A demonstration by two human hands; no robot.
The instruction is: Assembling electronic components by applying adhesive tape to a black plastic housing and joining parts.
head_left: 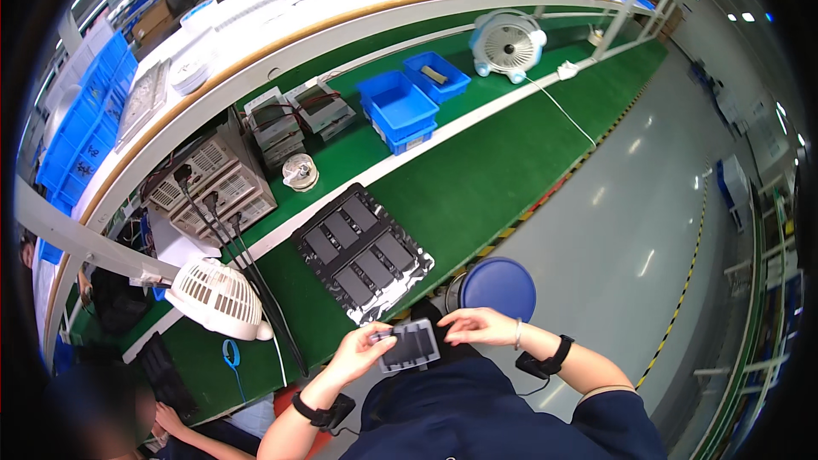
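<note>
My left hand (pixel 358 356) grips a small light-grey rectangular frame (pixel 426 365) with a dark panel inside, its thumb lying over the left edge. The part is tilted in front of my body, just off the bench's front edge. Beside its right edge is my right hand (pixel 479 326), fingers partly bent and apart, with nothing visible in them. On the bench ahead lies a black tray (pixel 308 223) with several dark rectangular pieces (pixel 345 226) in its slots. Torn white and silvery material (pixel 394 294) shows along the tray's near right edge.
Blue bins (pixel 399 106), a round fan (pixel 509 47) and stacked power units (pixel 223 183) stand at the back of the green bench. A white lamp-like fan (pixel 217 298) is at left, near a co-worker's hand (pixel 170 419). A blue round stool (pixel 501 288) stands right.
</note>
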